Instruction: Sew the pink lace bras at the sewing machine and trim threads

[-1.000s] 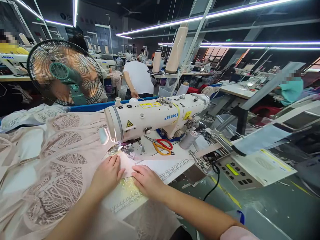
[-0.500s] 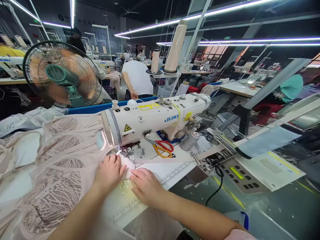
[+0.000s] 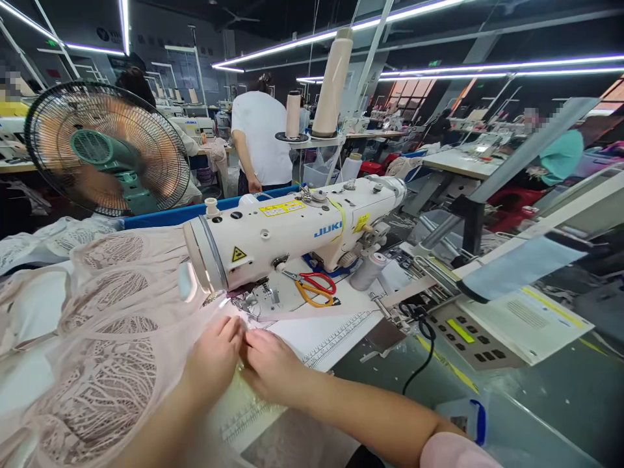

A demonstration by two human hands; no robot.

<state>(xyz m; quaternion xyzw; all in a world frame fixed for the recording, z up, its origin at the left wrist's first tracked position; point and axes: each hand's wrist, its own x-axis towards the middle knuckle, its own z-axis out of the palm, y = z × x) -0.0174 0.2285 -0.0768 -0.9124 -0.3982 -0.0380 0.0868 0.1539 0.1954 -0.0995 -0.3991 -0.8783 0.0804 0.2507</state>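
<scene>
Just in front of the needle area of a white sewing machine [image 3: 273, 237], my two hands meet with their fingertips almost touching. My left hand [image 3: 214, 351] is closed, pinching the edge of a pale pink fabric. Beside it, my right hand [image 3: 275, 364] also has its fingers closed on the fabric edge; the fingertips are partly hidden. The pale pink lace garment [image 3: 107, 377] spreads over the table to the left of the machine. Scissors [image 3: 316, 289] with red and orange handles lie on the machine bed, right of the needle.
A grey thread spool [image 3: 369, 272] stands behind the scissors. A strip of pale elastic [image 3: 407, 292] runs through a metal feeder [image 3: 429, 286] at right, above a control box [image 3: 463, 335]. A fan [image 3: 107, 149] stands at left. Beyond the machine is a person in a white shirt [image 3: 260, 136].
My hands have drawn together at the fabric edge; the gap between them has closed. The view has shifted slightly. The person in white beyond the machine has straightened up.
</scene>
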